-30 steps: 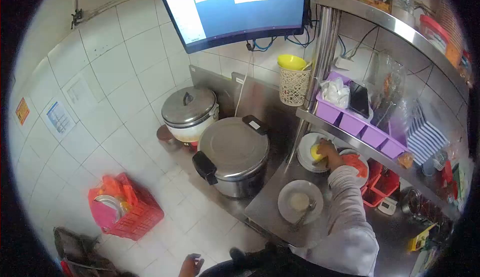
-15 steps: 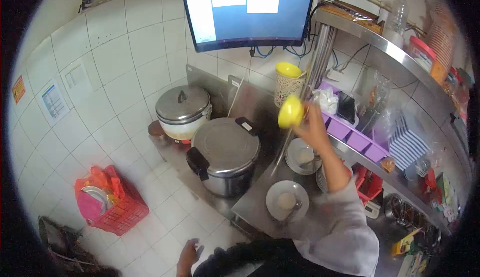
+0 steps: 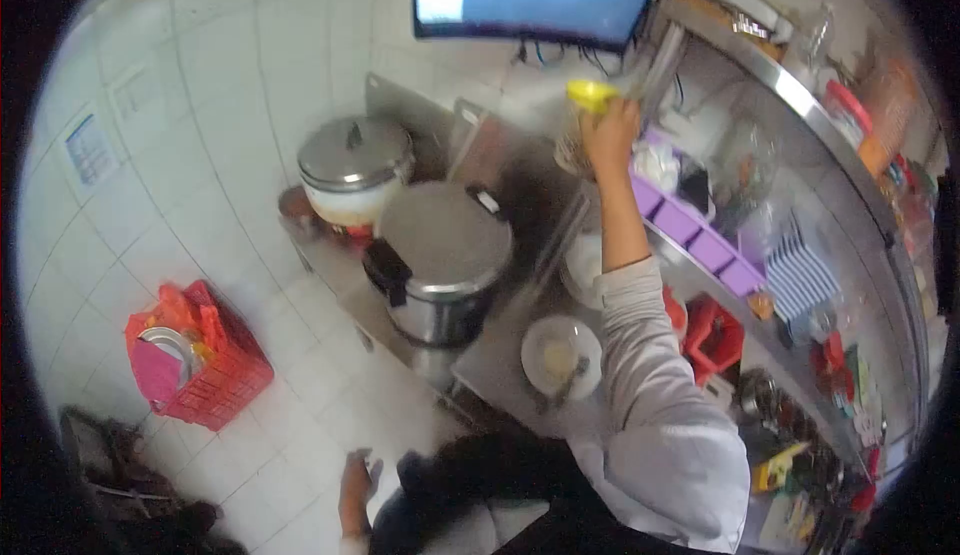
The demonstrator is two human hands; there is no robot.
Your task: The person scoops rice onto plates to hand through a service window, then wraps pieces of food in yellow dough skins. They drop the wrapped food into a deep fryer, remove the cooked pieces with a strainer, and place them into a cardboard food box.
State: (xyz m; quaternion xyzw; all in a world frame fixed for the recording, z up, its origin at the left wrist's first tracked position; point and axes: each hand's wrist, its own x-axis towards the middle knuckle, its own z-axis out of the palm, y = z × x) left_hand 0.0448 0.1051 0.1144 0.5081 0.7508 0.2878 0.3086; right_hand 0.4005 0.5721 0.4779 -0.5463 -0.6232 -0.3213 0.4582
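My right hand [image 3: 608, 137] reaches up at the back of the counter, its fingers closed on a small yellow bowl [image 3: 590, 95]. Hand and bowl are over a woven basket [image 3: 572, 153], partly covering it. On the counter below the arm, a white plate [image 3: 540, 367] carries a pale round mound and a spoon. More white plates [image 3: 580, 270] are partly hidden behind the forearm. Down at my side hangs my left hand [image 3: 358, 480], holding nothing, with thumb and fingers apart above the tiled floor.
A large lidded pot [image 3: 440, 245] and a rice cooker [image 3: 355, 165] stand left of the plates. The metal shelf [image 3: 770, 60] and purple divided tray [image 3: 690, 230] line the right. A red crate [image 3: 215, 385] sits on the floor. A monitor [image 3: 540, 0] hangs above.
My right hand has lifted the yellow bowl up and back, from above the plates to the woven basket. The view has shifted, and my left hand still hangs low.
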